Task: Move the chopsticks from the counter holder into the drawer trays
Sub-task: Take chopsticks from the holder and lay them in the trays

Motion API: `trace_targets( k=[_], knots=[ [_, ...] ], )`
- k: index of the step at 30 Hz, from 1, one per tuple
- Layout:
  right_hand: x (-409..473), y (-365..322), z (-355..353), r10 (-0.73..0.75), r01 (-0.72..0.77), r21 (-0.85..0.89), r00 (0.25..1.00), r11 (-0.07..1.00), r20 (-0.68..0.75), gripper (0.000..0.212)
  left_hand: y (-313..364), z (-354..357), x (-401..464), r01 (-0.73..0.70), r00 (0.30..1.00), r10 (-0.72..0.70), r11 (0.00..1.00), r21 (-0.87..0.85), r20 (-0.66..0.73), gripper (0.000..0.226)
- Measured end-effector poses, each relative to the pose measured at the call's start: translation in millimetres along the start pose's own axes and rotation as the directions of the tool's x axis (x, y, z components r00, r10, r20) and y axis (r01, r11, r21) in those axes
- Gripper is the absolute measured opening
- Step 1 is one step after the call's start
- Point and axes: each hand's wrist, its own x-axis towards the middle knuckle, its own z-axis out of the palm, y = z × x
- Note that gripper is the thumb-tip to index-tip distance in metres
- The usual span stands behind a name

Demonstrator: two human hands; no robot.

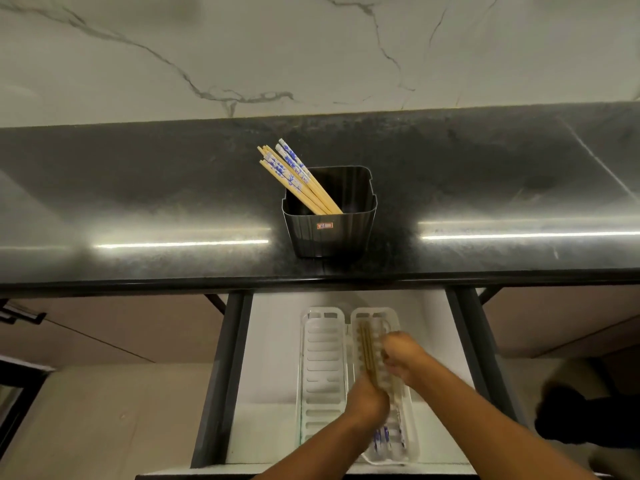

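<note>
Both hands are in the open drawer [270, 375]. The left hand [367, 398] and right hand [405, 355] hold chopsticks [367, 351] over the right tray [391, 317]. More chopsticks [294, 174] lean in the holder [329, 233] on the tabletop [138, 202].

A dark counter [138, 202] carries a black holder [330, 233], well beyond both hands. Two white trays [323, 358] lie side by side in the open drawer [273, 358], directly under the hands.

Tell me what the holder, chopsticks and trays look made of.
Holder: dark ribbed plastic or metal, faint sheen; can't tell which. Chopsticks: pale wood or bamboo, blue-and-white printed tops. Trays: translucent white plastic, slotted bottoms.
</note>
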Motion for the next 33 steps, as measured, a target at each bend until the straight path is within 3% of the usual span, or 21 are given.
trace_targets(
  k=[4,10,14,18,21,26,33],
  knots=[
    [-12,-33,-10,-0.251,0.249,-0.083,0.968,0.965,-0.026,0.017,39,-36,-7,-0.209,0.972,0.186,0.963,-0.170,-0.143,0.021],
    [-68,-112,-11,-0.608,0.594,-0.166,0.792,0.787,-0.049,0.016,93,-99,-15,-0.471,0.826,0.332,0.851,-0.233,-0.455,0.019],
    [-96,-164,-1,-0.744,0.726,-0.176,0.666,0.664,-0.057,0.018,133,-139,-23,-0.567,0.723,0.286,0.765,-0.304,-0.629,0.017],
    [-107,-209,11,-0.812,0.790,-0.210,0.582,0.576,-0.039,0.016,172,-173,-25,-0.604,0.627,0.239,0.750,-0.269,-0.742,0.009],
    [-101,-230,23,-0.824,0.792,-0.291,0.566,0.537,0.019,0.015,198,-192,-17,-0.597,0.627,0.248,0.762,-0.251,-0.739,0.011],
    [-75,-242,42,-0.816,0.747,-0.504,0.563,0.433,0.134,0.020,227,-205,4,-0.541,0.692,0.277,0.810,-0.225,-0.667,0.020],
    [-49,-237,52,-0.778,0.707,-0.560,0.607,0.432,0.165,0.026,237,-207,30,-0.447,0.733,0.189,0.858,-0.252,-0.654,0.020]
  ],
)
